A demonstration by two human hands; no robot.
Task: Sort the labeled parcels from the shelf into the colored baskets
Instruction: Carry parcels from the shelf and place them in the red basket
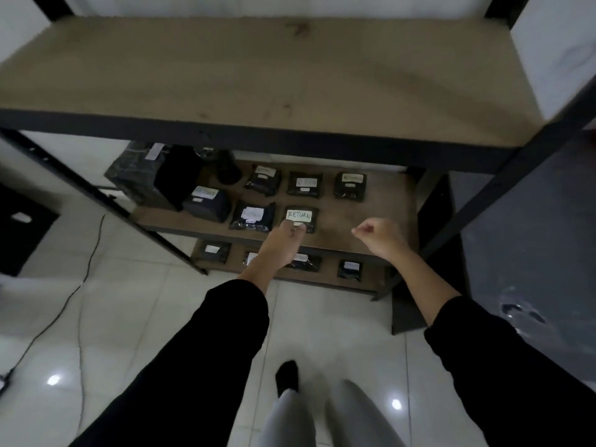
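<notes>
Several black parcels with white labels lie on the middle shelf (371, 217) of a dark metal rack. My left hand (283, 241) reaches to the front parcel labeled RETURN (301, 214) and pinches its near edge. My right hand (379, 237) hovers to the right above bare shelf board, fingers curled, holding nothing. Other labeled parcels sit behind: one reading RETURN (350, 185), one in the middle (304, 184) and one to its left (263, 180). More parcels (350, 269) lie on the bottom shelf. No colored baskets are in view.
The wide top shelf board (258, 75) overhangs the lower shelves. Bigger dark bundles (151, 175) fill the middle shelf's left end. A black cable (80, 285) runs over the glossy white floor tiles at left. A dark panel (532, 237) stands right of the rack.
</notes>
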